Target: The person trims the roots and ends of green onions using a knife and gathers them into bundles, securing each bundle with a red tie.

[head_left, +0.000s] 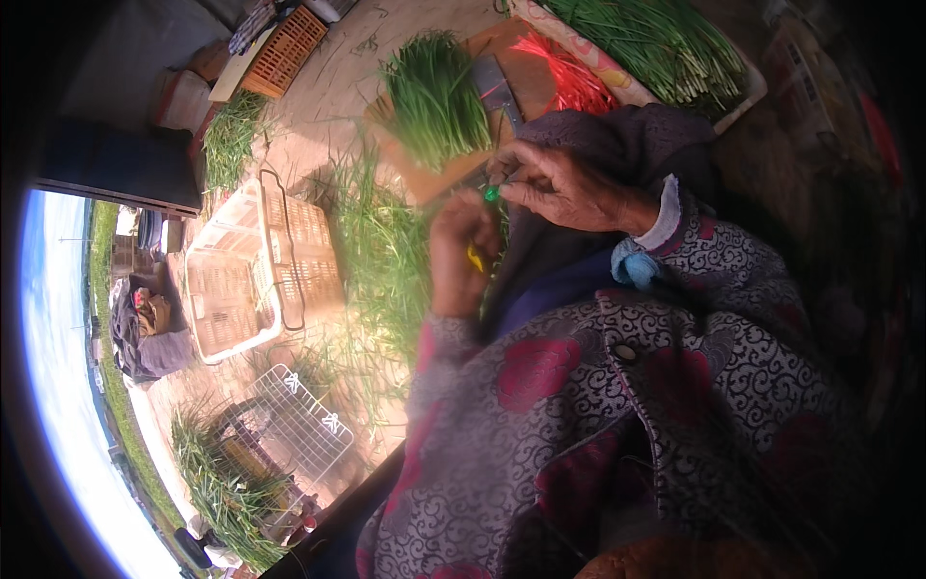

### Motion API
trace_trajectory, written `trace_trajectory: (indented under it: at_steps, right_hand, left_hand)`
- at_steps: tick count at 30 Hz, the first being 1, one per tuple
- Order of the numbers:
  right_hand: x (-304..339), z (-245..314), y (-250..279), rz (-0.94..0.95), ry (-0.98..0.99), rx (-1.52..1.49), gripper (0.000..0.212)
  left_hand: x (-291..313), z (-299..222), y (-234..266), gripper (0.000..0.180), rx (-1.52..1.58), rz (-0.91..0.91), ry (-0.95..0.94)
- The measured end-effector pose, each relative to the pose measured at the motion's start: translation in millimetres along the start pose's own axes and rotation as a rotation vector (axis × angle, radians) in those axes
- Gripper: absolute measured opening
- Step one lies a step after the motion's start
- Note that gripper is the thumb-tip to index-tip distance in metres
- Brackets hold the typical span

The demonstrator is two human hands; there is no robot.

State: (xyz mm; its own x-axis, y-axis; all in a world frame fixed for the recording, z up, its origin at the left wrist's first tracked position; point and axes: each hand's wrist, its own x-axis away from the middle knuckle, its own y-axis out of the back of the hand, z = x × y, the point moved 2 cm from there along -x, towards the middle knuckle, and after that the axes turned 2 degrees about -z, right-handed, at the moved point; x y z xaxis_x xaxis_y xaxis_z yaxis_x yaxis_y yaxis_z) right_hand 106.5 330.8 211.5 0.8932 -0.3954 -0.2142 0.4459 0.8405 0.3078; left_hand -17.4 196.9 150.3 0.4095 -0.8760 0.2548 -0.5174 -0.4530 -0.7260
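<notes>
In front of my body, my right hand (564, 188) is closed in a pinch, with a small bright green thing (492, 193) at its fingertips. My left hand (463, 241) is right beside it, fingers curled and partly blurred. A bit of yellow (475, 258) shows at the left fingers; I cannot make out what it is. Just beyond the hands, a bunch of long green chives (439, 101) lies on a brown board (397, 145). Next to the bunch is a flat grey blade (492, 85). Red strips (569, 72) are piled to its right.
A long tray of green stalks (666, 43) stands at the far right. To the left are a pale plastic crate (231, 333) with a metal handle, a white wire rack (309, 425) and loose greens (376, 261) on the ground. An orange crate (286, 50) sits farther back.
</notes>
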Motion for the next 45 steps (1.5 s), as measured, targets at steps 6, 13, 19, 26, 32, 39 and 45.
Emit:
trace_trajectory:
  at_steps: [6, 13, 19, 26, 32, 39, 45]
  right_hand:
    - [1.2, 2.5, 3.0, -0.079, 0.537, 0.465, 0.013]
    - [9.0, -19.0, -2.2, 0.173, -0.356, -0.537, 0.008]
    - [11.2, -35.8, -12.5, 0.126, -0.555, -1.058, 0.010]
    - [13.2, -37.6, -14.6, 0.107, -0.581, -0.986, 0.015]
    - [21.4, -63.5, -19.6, 0.349, -0.729, -1.465, 0.018]
    - [9.3, -20.4, -21.4, -0.076, -0.171, -0.278, 0.014]
    - [9.6, 2.6, -16.2, -0.172, 0.291, 0.371, 0.022]
  left_hand:
    - [0.8, -2.4, -6.6, 0.007, 0.060, 0.004, 0.045]
    - [10.6, -5.8, -18.2, 0.005, -0.172, -0.019, -0.186]
    - [13.6, -4.4, -30.0, 0.008, -0.131, -0.071, -0.164]
    - [16.2, 0.3, -22.3, 0.013, -0.167, -0.080, -0.191]
    - [14.3, 1.9, -25.1, 0.008, -0.192, -0.077, -0.201]
    - [11.0, 0.1, -15.5, 0.010, -0.311, -0.221, -0.275]
    - [8.6, 8.5, -10.9, 0.011, -0.406, -0.251, -0.342]
